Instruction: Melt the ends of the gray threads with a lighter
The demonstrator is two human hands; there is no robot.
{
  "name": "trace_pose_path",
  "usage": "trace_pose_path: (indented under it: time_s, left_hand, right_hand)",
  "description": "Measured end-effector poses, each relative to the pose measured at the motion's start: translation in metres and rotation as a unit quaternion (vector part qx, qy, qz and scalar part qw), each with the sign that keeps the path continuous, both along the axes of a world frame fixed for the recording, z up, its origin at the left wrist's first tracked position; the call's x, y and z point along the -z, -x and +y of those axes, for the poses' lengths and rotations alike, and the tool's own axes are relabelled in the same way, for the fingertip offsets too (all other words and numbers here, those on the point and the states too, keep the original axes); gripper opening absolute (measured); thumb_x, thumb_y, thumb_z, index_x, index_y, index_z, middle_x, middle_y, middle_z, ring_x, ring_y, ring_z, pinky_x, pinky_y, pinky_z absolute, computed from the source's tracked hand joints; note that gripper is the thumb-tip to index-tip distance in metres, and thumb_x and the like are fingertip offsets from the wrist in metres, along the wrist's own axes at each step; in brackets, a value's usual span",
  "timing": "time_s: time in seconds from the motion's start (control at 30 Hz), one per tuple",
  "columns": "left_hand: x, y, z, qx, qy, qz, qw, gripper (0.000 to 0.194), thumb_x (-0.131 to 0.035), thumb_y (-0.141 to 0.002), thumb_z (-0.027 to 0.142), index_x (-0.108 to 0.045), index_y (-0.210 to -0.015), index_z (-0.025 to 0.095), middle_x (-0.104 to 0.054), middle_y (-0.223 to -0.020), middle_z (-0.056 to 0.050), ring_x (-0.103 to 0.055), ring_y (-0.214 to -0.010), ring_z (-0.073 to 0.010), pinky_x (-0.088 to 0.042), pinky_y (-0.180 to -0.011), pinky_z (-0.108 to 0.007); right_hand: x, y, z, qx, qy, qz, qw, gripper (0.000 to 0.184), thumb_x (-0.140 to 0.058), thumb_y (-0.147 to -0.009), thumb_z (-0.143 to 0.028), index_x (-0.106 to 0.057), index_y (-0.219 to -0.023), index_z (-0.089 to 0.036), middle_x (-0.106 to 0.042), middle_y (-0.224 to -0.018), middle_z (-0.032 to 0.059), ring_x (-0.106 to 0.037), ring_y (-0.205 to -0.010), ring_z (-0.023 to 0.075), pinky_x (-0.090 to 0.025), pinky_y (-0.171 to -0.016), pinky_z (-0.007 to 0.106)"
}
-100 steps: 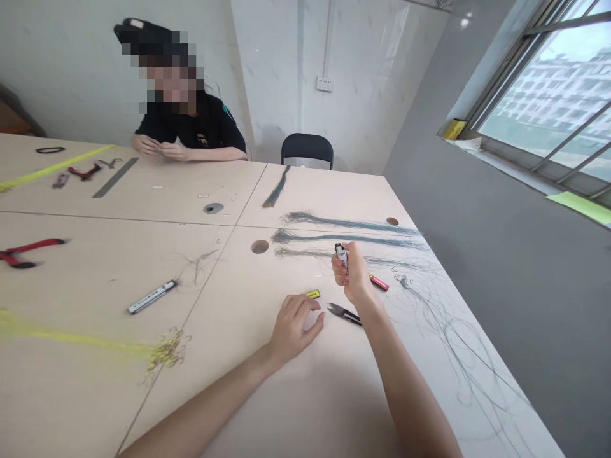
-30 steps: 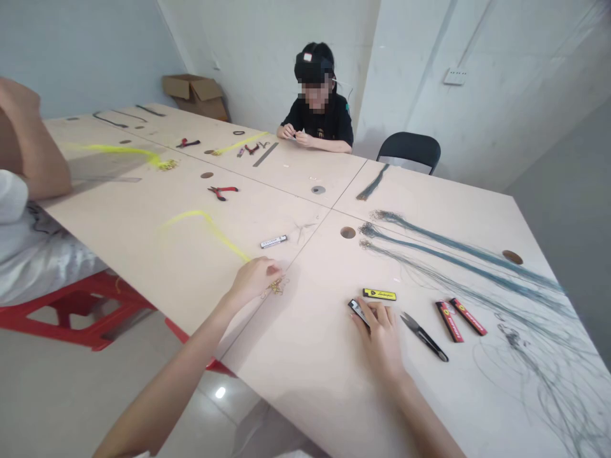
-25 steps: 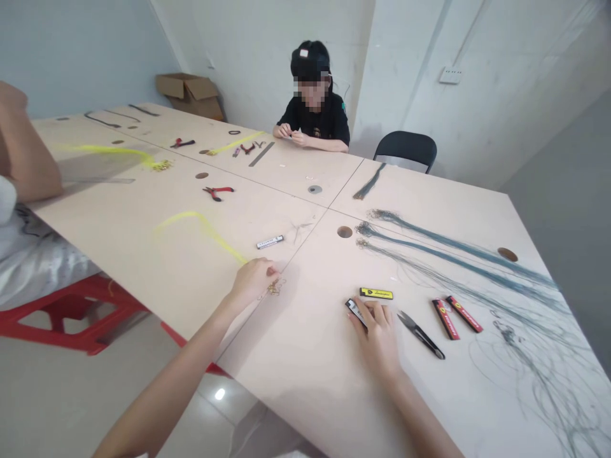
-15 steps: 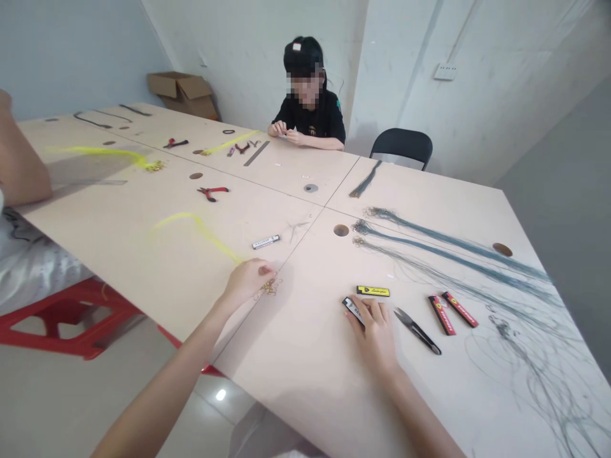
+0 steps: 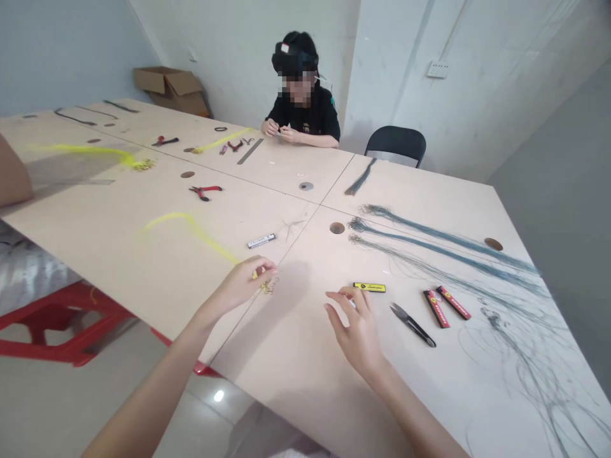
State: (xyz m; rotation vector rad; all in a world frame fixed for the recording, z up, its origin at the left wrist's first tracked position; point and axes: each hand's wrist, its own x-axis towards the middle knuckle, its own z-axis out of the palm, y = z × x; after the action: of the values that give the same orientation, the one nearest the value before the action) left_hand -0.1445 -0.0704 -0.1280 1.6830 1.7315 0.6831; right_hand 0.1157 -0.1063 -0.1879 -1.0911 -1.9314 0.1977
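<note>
So the main thing here is a thin yellow cord (image 5: 193, 230) lying flat on the surface (image 5: 291, 375). It arcs up from the left, then its long axis runs diagonally down and right, pointing straight at the left hand (image 5: 236, 285). It looks bright and a bit fuzzy, almost like loose strands. A small yellow end shows at that hand's fingertips, though I can't tell if it's the same piece as the cord. The left grip is pinched together on that yellow bit. Just beside the fingertips sits a small tangle of gold rings (image 5: 270, 287), too small to make out each one.

The right hand (image 5: 357, 324) is a little way over, above the surface, with its grip apart: fingers curved, thumb spread. There's a pale sliver by the fingers (image 5: 352, 304), but it's too small to tell what it is. Nearest that hand are a flat yellow tag (image 5: 369, 287) and black-handled snips (image 5: 413, 325), with two red tags (image 5: 436, 308) just past them. Long blue-grey thread bundles (image 5: 443, 249) run across the surface beyond. Across the table, a co-worker (image 5: 300, 117) sits with both hands together at the edge, and red pliers (image 5: 205, 191) lie off to the left.
</note>
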Motion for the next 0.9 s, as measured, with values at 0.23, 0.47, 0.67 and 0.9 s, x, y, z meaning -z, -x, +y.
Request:
trace_pose_path:
  time_s: [0.23, 0.47, 0.67, 0.9]
  left_hand:
    - [-0.025, -0.035, -0.018, 0.128, -0.027, 0.026, 0.991, 0.033, -0.045, -0.096, 0.047, -0.063, -0.086, 0.021, -0.063, -0.091, -0.004, -0.056, -0.092, -0.0201, -0.046, -0.084, -0.032]
    - [-0.026, -0.035, -0.020, 0.163, -0.024, 0.015, 0.986, 0.030, -0.044, -0.099, 0.044, -0.060, -0.090, 0.021, -0.059, -0.093, -0.003, -0.053, -0.094, -0.0190, -0.043, -0.087, -0.032]
    - [-0.036, -0.041, -0.023, 0.168, 0.009, -0.024, 0.986, 0.030, -0.045, -0.098, 0.046, -0.059, -0.089, 0.021, -0.057, -0.092, -0.001, -0.054, -0.088, -0.0164, -0.043, -0.084, -0.029]
    - [-0.062, -0.021, -0.020, 0.247, 0.159, -0.019, 0.956, 0.030, -0.047, -0.095, 0.048, -0.058, -0.085, 0.022, -0.059, -0.081, 0.001, -0.055, -0.079, -0.0144, -0.045, -0.077, -0.024]
  right_hand:
    - [-0.038, 0.037, 0.017, -0.039, -0.006, 0.022, 0.999, 0.010, -0.060, -0.098, -0.021, -0.070, -0.100, -0.020, -0.066, -0.097, 0.0079, -0.055, -0.090, 0.0234, -0.046, -0.080, 0.039]
    - [-0.036, 0.032, 0.019, -0.066, 0.038, 0.044, 0.996, 0.009, -0.059, -0.095, -0.017, -0.068, -0.091, -0.018, -0.065, -0.093, 0.0080, -0.054, -0.090, 0.0238, -0.044, -0.081, 0.039]
    - [-0.047, 0.024, 0.017, -0.120, 0.131, 0.113, 0.977, 0.009, -0.057, -0.093, -0.014, -0.062, -0.088, -0.020, -0.063, -0.092, 0.0057, -0.055, -0.092, 0.0220, -0.044, -0.085, 0.037]
    - [-0.068, -0.015, 0.020, -0.104, 0.173, 0.172, 0.964, 0.012, -0.055, -0.095, -0.023, -0.061, -0.085, -0.022, -0.062, -0.092, 0.0041, -0.055, -0.090, 0.0200, -0.042, -0.082, 0.035]
